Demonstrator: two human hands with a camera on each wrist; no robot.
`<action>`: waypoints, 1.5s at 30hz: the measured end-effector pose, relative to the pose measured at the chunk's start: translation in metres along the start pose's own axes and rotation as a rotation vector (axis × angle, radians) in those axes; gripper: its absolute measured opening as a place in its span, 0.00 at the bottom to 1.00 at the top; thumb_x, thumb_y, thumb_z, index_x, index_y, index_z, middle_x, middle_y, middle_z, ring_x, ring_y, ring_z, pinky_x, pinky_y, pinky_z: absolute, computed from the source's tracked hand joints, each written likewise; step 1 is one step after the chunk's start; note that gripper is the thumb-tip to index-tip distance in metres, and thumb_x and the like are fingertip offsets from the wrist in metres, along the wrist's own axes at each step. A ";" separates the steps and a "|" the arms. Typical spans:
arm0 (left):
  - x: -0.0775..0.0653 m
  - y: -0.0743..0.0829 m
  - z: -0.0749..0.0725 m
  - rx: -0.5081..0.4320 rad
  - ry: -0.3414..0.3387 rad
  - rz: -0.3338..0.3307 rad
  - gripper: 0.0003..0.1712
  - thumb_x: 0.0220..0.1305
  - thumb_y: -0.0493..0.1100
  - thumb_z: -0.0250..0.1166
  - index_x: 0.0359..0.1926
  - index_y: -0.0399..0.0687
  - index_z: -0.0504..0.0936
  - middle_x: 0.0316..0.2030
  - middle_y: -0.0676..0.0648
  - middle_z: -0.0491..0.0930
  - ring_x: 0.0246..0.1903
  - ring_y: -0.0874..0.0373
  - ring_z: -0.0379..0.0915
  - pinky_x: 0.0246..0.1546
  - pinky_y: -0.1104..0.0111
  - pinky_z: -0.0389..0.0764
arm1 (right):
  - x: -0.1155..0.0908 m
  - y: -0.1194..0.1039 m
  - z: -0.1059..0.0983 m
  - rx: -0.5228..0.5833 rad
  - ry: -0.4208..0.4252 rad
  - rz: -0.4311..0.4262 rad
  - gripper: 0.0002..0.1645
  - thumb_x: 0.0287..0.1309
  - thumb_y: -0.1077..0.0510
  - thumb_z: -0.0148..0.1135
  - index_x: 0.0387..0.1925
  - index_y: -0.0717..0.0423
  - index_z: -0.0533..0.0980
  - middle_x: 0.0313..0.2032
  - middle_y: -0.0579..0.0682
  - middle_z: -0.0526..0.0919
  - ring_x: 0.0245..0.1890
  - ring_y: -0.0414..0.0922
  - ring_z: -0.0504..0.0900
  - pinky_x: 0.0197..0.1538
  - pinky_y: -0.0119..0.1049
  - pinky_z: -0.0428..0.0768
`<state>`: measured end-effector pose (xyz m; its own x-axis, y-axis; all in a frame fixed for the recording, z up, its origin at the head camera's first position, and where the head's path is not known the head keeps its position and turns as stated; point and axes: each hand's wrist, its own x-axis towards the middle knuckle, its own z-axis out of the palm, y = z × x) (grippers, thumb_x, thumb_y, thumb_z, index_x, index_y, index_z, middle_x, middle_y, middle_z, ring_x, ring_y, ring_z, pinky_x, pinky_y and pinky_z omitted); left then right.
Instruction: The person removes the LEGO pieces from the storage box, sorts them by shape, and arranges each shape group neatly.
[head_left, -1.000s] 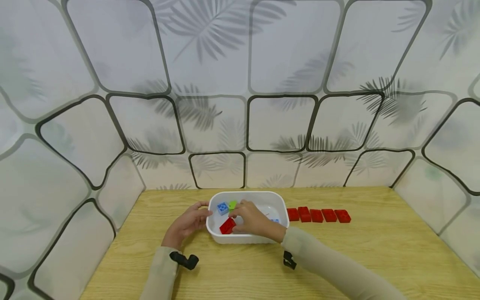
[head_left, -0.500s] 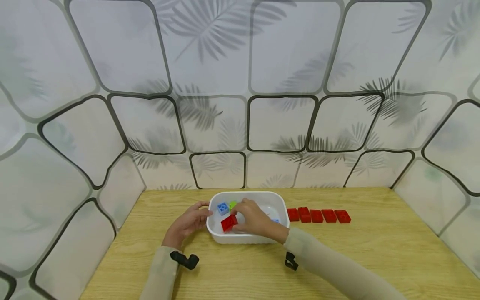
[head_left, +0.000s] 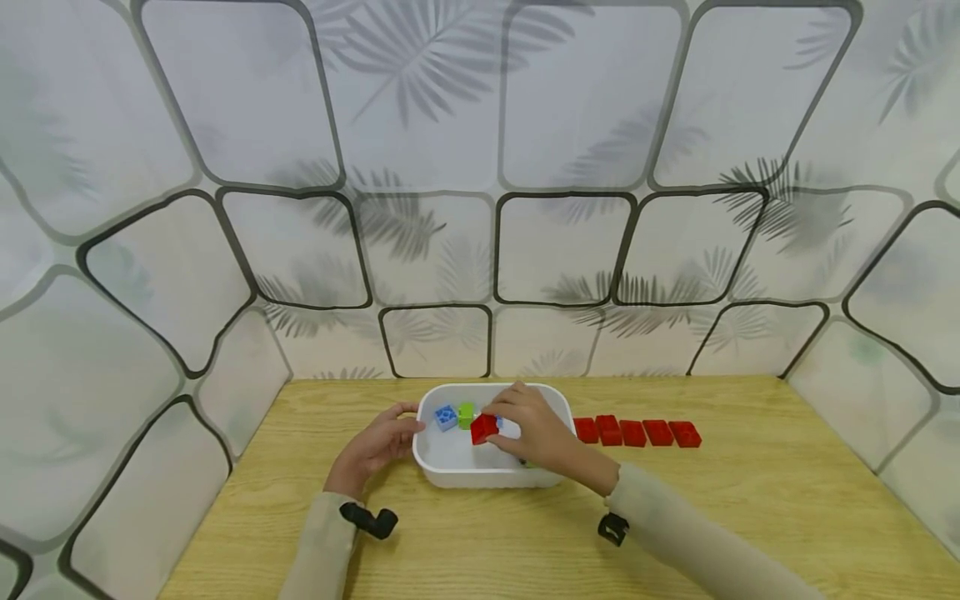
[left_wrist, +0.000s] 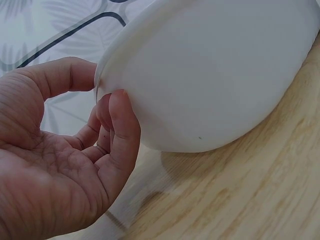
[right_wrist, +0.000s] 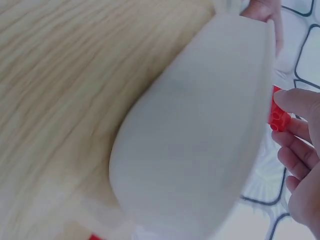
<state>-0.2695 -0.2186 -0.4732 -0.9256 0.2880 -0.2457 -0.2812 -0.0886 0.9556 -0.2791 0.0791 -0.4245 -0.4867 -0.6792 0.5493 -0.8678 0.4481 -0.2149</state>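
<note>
A white plastic box (head_left: 487, 478) with a rounded rim stands on the table. My left hand (head_left: 378, 443) holds its left end; in the left wrist view the thumb lies at the rim and the curled fingers (left_wrist: 125, 120) touch the outer wall. Over the box, my right hand (head_left: 538, 427) pinches a red toy building brick (head_left: 483, 428) between thumb and fingers. The right wrist view shows round studs on this red brick (right_wrist: 278, 114), just past the box's rim. Inside the box lie a blue brick (head_left: 446, 417) and a green brick (head_left: 466, 415). The right hand hides part of the interior.
A row of several red bricks (head_left: 633, 432) lies on the wooden table (head_left: 480, 542), right of the box. Patterned fabric (head_left: 555, 250) surrounds the table at the back and sides.
My right hand has lifted the red brick from the box's floor and moved it rightward, uncovering the green brick. The left hand stays at the box's left end.
</note>
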 end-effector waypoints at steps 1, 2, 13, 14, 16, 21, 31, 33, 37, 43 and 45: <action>0.000 0.000 0.000 0.000 -0.002 0.000 0.27 0.73 0.37 0.57 0.68 0.36 0.61 0.42 0.52 0.86 0.37 0.64 0.81 0.38 0.71 0.83 | -0.002 0.001 -0.004 -0.015 0.012 -0.007 0.20 0.52 0.56 0.79 0.47 0.55 0.86 0.43 0.46 0.86 0.47 0.44 0.78 0.52 0.43 0.78; 0.000 0.000 0.000 0.001 -0.003 0.001 0.27 0.73 0.37 0.57 0.68 0.36 0.61 0.42 0.52 0.85 0.38 0.64 0.81 0.38 0.71 0.83 | -0.005 0.002 -0.008 -0.031 0.023 -0.018 0.20 0.52 0.56 0.79 0.48 0.55 0.87 0.43 0.46 0.86 0.46 0.44 0.78 0.52 0.43 0.78; 0.002 -0.002 -0.002 0.012 0.003 -0.005 0.27 0.73 0.38 0.58 0.67 0.36 0.60 0.43 0.52 0.85 0.38 0.64 0.81 0.39 0.70 0.83 | -0.030 0.018 -0.044 -0.145 0.131 -0.116 0.24 0.44 0.56 0.83 0.46 0.58 0.87 0.41 0.49 0.87 0.44 0.47 0.78 0.48 0.45 0.79; 0.002 -0.003 -0.003 0.013 0.001 -0.004 0.27 0.73 0.38 0.57 0.67 0.36 0.60 0.43 0.52 0.85 0.38 0.64 0.81 0.39 0.70 0.83 | -0.032 0.020 -0.047 -0.156 0.147 -0.123 0.25 0.43 0.57 0.83 0.45 0.59 0.87 0.40 0.50 0.87 0.44 0.47 0.78 0.47 0.45 0.78; 0.002 -0.003 -0.003 0.014 0.001 -0.003 0.26 0.73 0.38 0.57 0.67 0.37 0.60 0.43 0.53 0.85 0.38 0.63 0.82 0.39 0.70 0.83 | -0.035 0.024 -0.053 -0.175 0.182 -0.139 0.26 0.40 0.58 0.84 0.45 0.59 0.86 0.39 0.51 0.87 0.43 0.48 0.78 0.47 0.46 0.78; 0.002 -0.003 -0.002 0.008 0.003 -0.006 0.26 0.73 0.38 0.58 0.66 0.37 0.61 0.42 0.52 0.86 0.38 0.64 0.82 0.39 0.70 0.83 | -0.047 0.036 -0.068 -0.213 0.221 -0.119 0.27 0.36 0.61 0.85 0.43 0.60 0.86 0.39 0.53 0.86 0.42 0.50 0.78 0.47 0.48 0.77; 0.000 -0.001 0.000 -0.005 -0.003 -0.007 0.27 0.73 0.38 0.58 0.67 0.36 0.60 0.41 0.53 0.85 0.37 0.64 0.82 0.37 0.71 0.83 | -0.078 0.072 -0.102 -0.301 0.243 -0.098 0.25 0.41 0.63 0.81 0.46 0.64 0.85 0.38 0.57 0.84 0.41 0.53 0.77 0.44 0.53 0.74; 0.001 -0.001 0.001 -0.010 -0.005 -0.006 0.26 0.73 0.38 0.58 0.66 0.36 0.60 0.41 0.54 0.85 0.36 0.65 0.81 0.37 0.71 0.83 | -0.085 0.080 -0.109 -0.325 0.234 -0.094 0.21 0.51 0.60 0.78 0.47 0.65 0.84 0.38 0.58 0.84 0.40 0.54 0.76 0.44 0.53 0.73; 0.001 -0.001 0.000 -0.011 -0.006 -0.002 0.26 0.73 0.37 0.57 0.66 0.36 0.60 0.40 0.54 0.85 0.36 0.65 0.80 0.36 0.72 0.82 | -0.100 0.095 -0.120 -0.381 0.206 -0.071 0.20 0.53 0.60 0.76 0.47 0.66 0.84 0.38 0.59 0.83 0.40 0.56 0.75 0.43 0.53 0.72; 0.001 -0.001 0.001 -0.007 0.002 -0.007 0.25 0.73 0.37 0.57 0.66 0.37 0.61 0.39 0.54 0.85 0.34 0.66 0.79 0.35 0.73 0.81 | -0.119 0.112 -0.132 -0.471 0.172 -0.008 0.27 0.34 0.66 0.82 0.43 0.68 0.84 0.35 0.59 0.81 0.38 0.57 0.74 0.42 0.55 0.71; 0.001 -0.002 0.001 -0.004 0.007 -0.012 0.25 0.73 0.37 0.57 0.66 0.37 0.61 0.39 0.54 0.85 0.34 0.65 0.79 0.35 0.73 0.81 | -0.126 0.118 -0.136 -0.492 0.156 0.019 0.27 0.34 0.65 0.83 0.41 0.68 0.84 0.34 0.59 0.81 0.37 0.57 0.73 0.41 0.55 0.71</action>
<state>-0.2697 -0.2172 -0.4748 -0.9240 0.2825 -0.2578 -0.2928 -0.0889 0.9520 -0.3061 0.2965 -0.4091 -0.4486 -0.5907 0.6707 -0.6910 0.7052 0.1589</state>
